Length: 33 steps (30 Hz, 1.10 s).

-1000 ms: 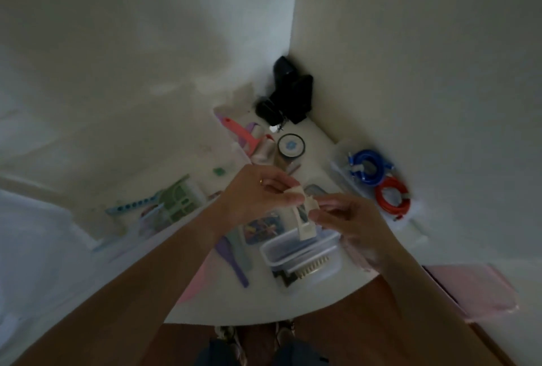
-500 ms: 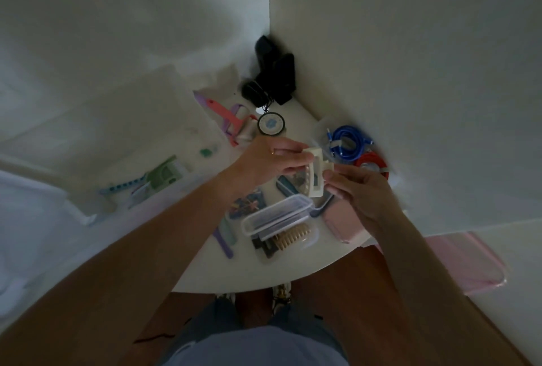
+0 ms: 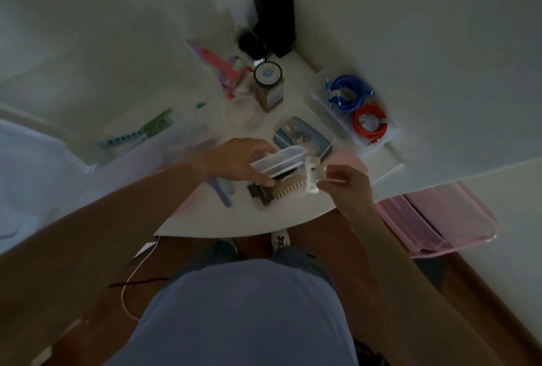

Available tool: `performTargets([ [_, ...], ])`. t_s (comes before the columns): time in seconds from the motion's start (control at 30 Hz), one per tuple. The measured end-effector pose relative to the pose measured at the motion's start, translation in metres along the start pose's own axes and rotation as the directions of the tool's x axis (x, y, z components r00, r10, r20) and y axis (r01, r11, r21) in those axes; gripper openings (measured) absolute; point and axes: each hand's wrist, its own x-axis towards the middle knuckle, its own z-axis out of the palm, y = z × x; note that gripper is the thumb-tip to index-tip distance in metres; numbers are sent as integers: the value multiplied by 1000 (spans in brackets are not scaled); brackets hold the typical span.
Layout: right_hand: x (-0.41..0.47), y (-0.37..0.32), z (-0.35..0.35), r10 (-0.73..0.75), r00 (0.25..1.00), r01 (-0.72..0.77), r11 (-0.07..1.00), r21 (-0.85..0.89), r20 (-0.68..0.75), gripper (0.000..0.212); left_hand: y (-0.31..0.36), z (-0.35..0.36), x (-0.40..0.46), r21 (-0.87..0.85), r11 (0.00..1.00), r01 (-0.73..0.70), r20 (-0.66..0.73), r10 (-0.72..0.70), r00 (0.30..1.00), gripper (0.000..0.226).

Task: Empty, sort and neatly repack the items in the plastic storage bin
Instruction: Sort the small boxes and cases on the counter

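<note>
At the far left of the white table (image 3: 205, 224), a green card (image 3: 159, 123) and a blue strip (image 3: 123, 139) are seen lying under translucent plastic, blurred. Toward the middle, purple sticks (image 3: 220, 192) lie flat near the left forearm. The left hand (image 3: 234, 160) is curled round the left end of a small clear container (image 3: 278, 158), which is held tilted above a cream hair claw (image 3: 289, 188) and a dark clip (image 3: 259, 192) lying on the table. Beyond these, a brown jar (image 3: 268, 87) stands upright, and a picture tin (image 3: 303, 136) lies flat just behind the container. A white clip (image 3: 312, 175) is pinched in the right hand (image 3: 349, 183), at the container's right end. Farther right, a clear tray (image 3: 325, 107) holds a blue cable coil (image 3: 349, 92) and a red cable coil (image 3: 369, 123). The pink storage bin (image 3: 440, 219) is seen below the table's right edge, seemingly on the floor.

The step is judged to be the placing of the white clip into the small container. A slip could be caused by the container's tilt: the clip might slide out. The loose clips beneath could also be knocked off the near edge if the container is lowered carelessly.
</note>
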Motion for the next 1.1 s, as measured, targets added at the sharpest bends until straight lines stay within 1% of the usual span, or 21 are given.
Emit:
performTargets([
  [0.07,3,4,10,-214,977,215,971,-104,25,31,-10,9,-5,62,998,-4,11,3,1000,77],
  [0.13,7,8,17,-443,895,444,867,-226,59,33,-16,14,-9,67,998,0,-77,5,997,68],
  [0.17,9,10,19,-541,836,542,786,-297,94,35,-18,15,-10,80,997,7,-129,3,992,63],
  [0.23,16,10,24,-684,690,699,545,-464,237,38,-22,14,-11,64,998,15,-202,-1,979,57],
  [0.27,19,9,27,-704,632,737,419,-530,323,37,-23,14,-12,35,999,20,-210,-12,978,56],
  [0.3,22,7,32,-691,604,752,328,-571,398,37,-23,13,-12,1,1000,23,-211,-22,977,55],
  [0.43,33,0,52,-486,616,743,97,-663,620,32,-25,14,-14,-38,998,42,-207,-49,977,53],
  [0.47,36,-1,58,-444,619,740,52,-671,648,33,-24,15,-16,-19,999,39,-215,-42,976,53],
  [0.5,36,0,62,-416,625,741,50,-670,660,36,-22,17,-18,-19,999,34,-226,-38,973,54],
  [0.53,37,1,64,-418,632,743,88,-663,653,42,-22,20,-18,-29,999,28,-229,-34,973,55],
  [0.57,36,2,64,-448,647,739,171,-652,617,47,-22,23,-18,-54,998,22,-223,-34,974,57],
  [0.6,35,4,61,-496,676,720,286,-632,545,48,-20,26,-20,-60,998,23,-208,-35,978,60],
  [0.67,30,5,46,-555,777,611,553,-566,297,40,-21,36,-23,-89,995,53,-200,-70,977,62],
  [0.73,27,7,26,-479,878,437,790,-429,12,30,-27,52,-24,-230,972,47,-266,-110,958,52],
  [0.77,26,8,20,-411,908,365,875,-319,-86,26,-29,62,-23,-303,953,9,-319,-110,941,40],
  [0.8,27,9,16,-349,928,318,923,-215,-127,23,-31,72,-22,-317,948,-20,-358,-100,928,28],
  [0.83,28,10,15,-302,947,285,948,-143,-111,22,-35,83,-21,-308,951,-23,-370,-97,924,24],
  [0.9,29,12,18,-217,976,217,975,-56,-12,14,-42,103,-18,-227,974,-17,-340,-63,938,35],
  [0.93,29,13,21,-189,981,190,981,-41,37,12,-44,110,-17,-180,984,-4,-327,-56,943,42],
  [1.0,27,18,27,-155,982,164,983,-82,105,32,-43,122,-17,-144,989,23,-349,-72,934,54],
  [1.1,23,28,32,-166,978,186,967,-174,124,40,-40,134,-15,-112,988,104,-428,-142,893,72],
])
